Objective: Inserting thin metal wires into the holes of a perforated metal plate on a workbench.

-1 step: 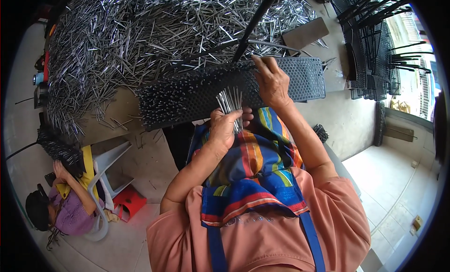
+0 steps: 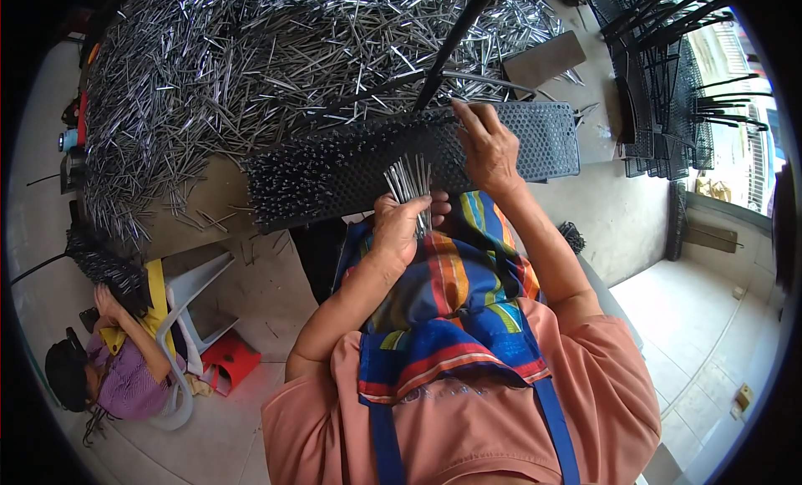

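A bundle of thin silvery metal strips (image 2: 408,178) fans upward out of my left hand (image 2: 399,226), which is closed round its lower part in front of the panel. Over the long black perforated panel (image 2: 543,141), my right hand (image 2: 491,151) has its fingers drawn together near the far edge. Whatever its fingertips hold is too small to make out. Dark strips (image 2: 288,180) stand densely in the panel's left part and along its far side. Bare holes show in the right part. The panel lies crosswise before me, above my striped apron (image 2: 451,268).
A wide heap of loose metal strips (image 2: 251,59) covers the table behind the panel. A black rod (image 2: 458,38) slants over it, beside a flat plate (image 2: 547,60). Black mesh panels (image 2: 660,109) stand at right. At left, a person (image 2: 138,364) sits near a white chair (image 2: 177,335).
My right hand has shifted very slightly to the right. My left hand, the bundle and the panel look the same.
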`<state>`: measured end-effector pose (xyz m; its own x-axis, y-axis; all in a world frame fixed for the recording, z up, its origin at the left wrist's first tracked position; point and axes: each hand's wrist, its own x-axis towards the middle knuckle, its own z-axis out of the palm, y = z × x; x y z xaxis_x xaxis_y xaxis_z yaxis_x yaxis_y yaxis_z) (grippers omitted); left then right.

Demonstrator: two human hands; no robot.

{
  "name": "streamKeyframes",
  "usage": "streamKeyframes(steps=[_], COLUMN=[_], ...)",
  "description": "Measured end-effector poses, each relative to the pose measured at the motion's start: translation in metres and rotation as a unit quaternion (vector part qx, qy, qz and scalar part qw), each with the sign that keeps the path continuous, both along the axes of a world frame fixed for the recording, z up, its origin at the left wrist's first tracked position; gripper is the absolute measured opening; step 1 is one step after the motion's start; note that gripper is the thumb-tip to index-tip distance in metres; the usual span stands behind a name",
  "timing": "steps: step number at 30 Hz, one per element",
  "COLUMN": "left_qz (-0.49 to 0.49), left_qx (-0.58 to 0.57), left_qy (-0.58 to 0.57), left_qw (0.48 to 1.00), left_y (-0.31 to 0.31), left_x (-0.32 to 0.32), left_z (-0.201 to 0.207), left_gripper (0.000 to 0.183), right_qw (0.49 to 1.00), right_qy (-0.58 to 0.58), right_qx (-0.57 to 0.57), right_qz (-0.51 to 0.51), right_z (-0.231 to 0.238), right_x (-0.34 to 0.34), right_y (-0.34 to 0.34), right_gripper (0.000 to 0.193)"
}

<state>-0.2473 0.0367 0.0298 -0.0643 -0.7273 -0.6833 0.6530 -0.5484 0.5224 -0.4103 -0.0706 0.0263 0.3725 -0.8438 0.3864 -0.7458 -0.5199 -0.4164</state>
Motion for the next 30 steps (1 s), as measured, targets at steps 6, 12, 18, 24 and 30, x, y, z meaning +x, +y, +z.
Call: streamKeyframes(steps=[6, 12, 18, 24, 30], left_qz=[0.008, 0.014, 0.028, 0.010, 0.004], left_qx=[0.014, 0.021, 0.020, 0.012, 0.017], left_qy=[0.003, 0.012, 0.019, 0.011, 0.016], left_qw=[1.000, 1.000, 0.999, 1.000, 1.000], left_y=[0.005, 0.006, 0.004, 0.002, 0.003], left_x=[0.003, 0.002, 0.007, 0.010, 0.008], left_z=[-0.003, -0.003, -0.002, -0.003, -0.006], left_gripper=[0.017, 0.016, 0.016, 0.021, 0.021], right_qw=[0.993, 0.994, 0.991, 0.998, 0.996], right_qy=[-0.076, -0.104, -0.132, -0.024, 0.069], right_qx=[0.083, 0.004, 0.031, 0.034, -0.017], right_qz=[-0.022, 0.036, 0.003, -0.049, -0.048], right_z=[-0.004, -0.025, -0.026, -0.028, -0.035], right_x=[-0.013, 0.002, 0.001, 0.008, 0.015], right_y=[0.016, -0.007, -0.008, -0.002, -0.007], right_gripper=[0.050, 0.026, 0.013, 0.015, 0.012])
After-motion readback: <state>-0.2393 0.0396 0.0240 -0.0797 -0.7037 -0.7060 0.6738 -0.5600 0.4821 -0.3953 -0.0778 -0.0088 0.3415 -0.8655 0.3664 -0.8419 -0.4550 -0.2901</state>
